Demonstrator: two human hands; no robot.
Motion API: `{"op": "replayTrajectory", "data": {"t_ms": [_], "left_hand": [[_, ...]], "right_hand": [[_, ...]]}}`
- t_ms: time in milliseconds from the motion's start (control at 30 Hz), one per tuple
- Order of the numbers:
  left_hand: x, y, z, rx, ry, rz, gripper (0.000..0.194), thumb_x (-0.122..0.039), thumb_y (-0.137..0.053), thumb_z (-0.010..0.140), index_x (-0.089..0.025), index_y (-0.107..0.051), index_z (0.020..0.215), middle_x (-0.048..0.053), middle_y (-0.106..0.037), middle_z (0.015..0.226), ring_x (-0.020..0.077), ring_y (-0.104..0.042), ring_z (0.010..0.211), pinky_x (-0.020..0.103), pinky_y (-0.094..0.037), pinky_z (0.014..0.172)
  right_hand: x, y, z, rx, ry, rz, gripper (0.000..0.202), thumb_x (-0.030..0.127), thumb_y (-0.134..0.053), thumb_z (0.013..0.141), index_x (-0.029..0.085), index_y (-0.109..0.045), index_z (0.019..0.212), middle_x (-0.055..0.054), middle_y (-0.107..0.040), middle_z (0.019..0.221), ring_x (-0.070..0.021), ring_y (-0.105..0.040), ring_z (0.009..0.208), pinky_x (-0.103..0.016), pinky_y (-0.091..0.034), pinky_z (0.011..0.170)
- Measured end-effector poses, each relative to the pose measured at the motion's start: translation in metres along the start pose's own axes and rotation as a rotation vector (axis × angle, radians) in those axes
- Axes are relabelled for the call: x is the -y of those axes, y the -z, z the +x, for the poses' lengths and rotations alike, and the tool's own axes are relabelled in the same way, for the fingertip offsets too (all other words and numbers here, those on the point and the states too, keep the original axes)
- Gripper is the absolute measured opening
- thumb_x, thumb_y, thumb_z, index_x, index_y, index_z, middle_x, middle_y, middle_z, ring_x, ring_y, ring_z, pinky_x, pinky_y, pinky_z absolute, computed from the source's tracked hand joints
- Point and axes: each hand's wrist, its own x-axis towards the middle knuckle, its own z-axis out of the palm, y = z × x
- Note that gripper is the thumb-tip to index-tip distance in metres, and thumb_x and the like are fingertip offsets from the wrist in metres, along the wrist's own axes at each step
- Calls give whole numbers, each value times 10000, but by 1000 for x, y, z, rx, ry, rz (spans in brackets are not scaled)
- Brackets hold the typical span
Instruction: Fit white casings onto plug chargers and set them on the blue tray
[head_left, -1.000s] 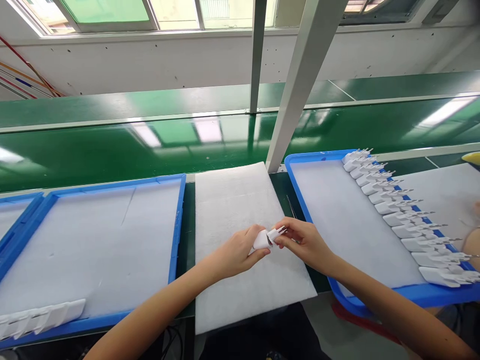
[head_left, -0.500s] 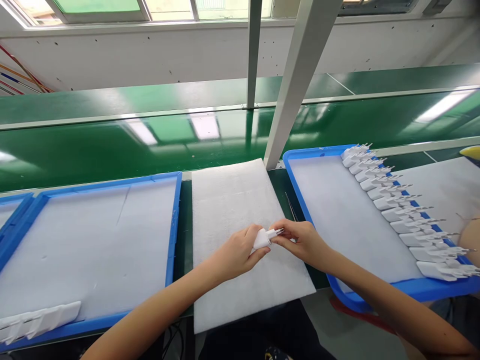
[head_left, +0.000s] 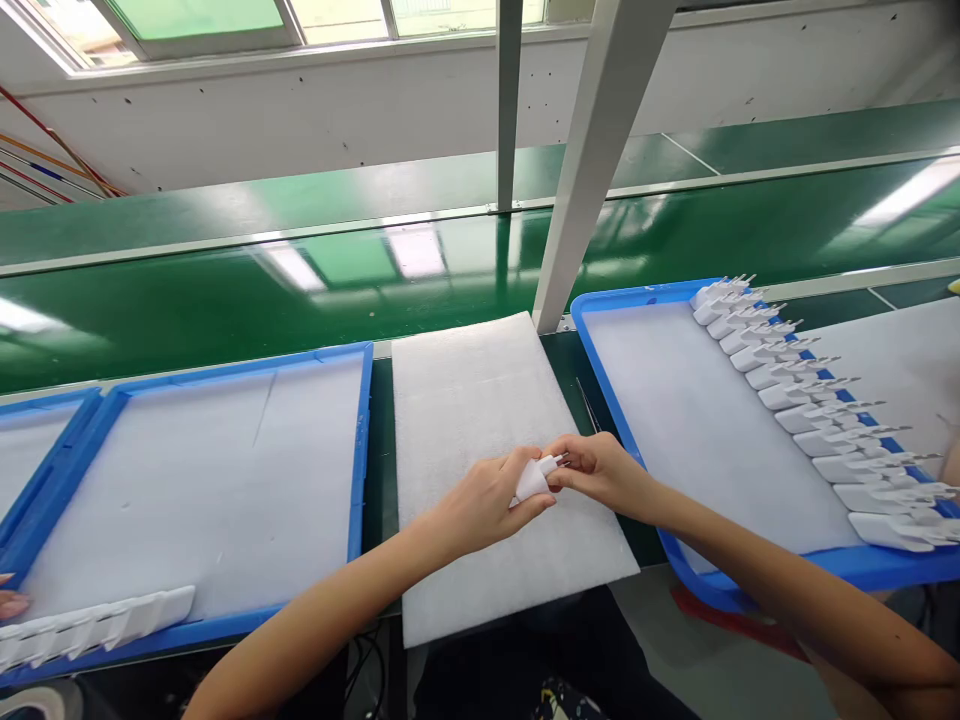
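A white plug-in charger [head_left: 534, 480] with two round metal pins is held above the white foam sheet [head_left: 472, 400]. My left hand [head_left: 501, 500] is closed around its body. The fingers of my right hand [head_left: 592, 470] pinch it at the pin end, hiding part of the pins. To the right, a blue tray [head_left: 611, 380] holds a slanting row of similar white chargers [head_left: 814, 415] along its far right side. The left blue tray [head_left: 360, 450] has another row of white chargers [head_left: 112, 620] at its front edge.
Tweezers [head_left: 589, 405] lie between the foam sheet and the right tray. A grey metal post [head_left: 574, 190] rises behind the sheet, before a green conveyor belt [head_left: 337, 300]. Another person's fingers [head_left: 10, 600] show at the left edge. A roll of tape [head_left: 37, 703] sits lower left.
The view has shifted slightly to the left. Both hands still hold the charger, which is turned a little. Another person's fingers have come into view at the left edge.
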Motion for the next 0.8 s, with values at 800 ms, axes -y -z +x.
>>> {"op": "replayTrajectory", "data": {"t_ms": [800], "left_hand": [[19, 3, 5, -196, -225, 419, 313, -442, -403, 928, -147, -449, 1021, 91, -582, 925, 210, -596, 804, 337, -520, 645]], "right_hand": [[-2, 1, -5, -7, 239, -572, 329, 162, -531, 836, 200, -445, 1152, -83, -574, 1023, -232, -597, 900, -387, -517, 758]]}}
